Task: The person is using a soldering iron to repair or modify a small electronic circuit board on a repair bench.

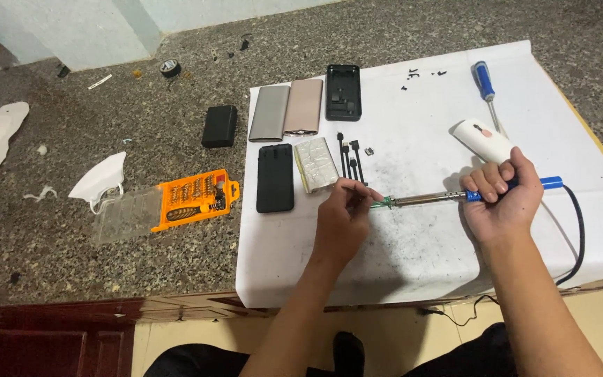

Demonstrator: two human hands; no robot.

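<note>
My right hand [501,197] grips the blue handle of a soldering iron [435,198], whose metal shaft points left over the white paper sheet [420,251]. My left hand [344,216] pinches a small green circuit board [380,202] together with a thin strip, right at the iron's tip. The iron's black cable [579,230] loops off the table's front edge.
On the sheet lie a black case [275,179], a white battery pack [315,165], silver [269,113] and rose [303,106] shells, a black frame [343,92], a white device [483,139] and a blue screwdriver [484,82]. An orange bit set [195,198] sits on the granite counter.
</note>
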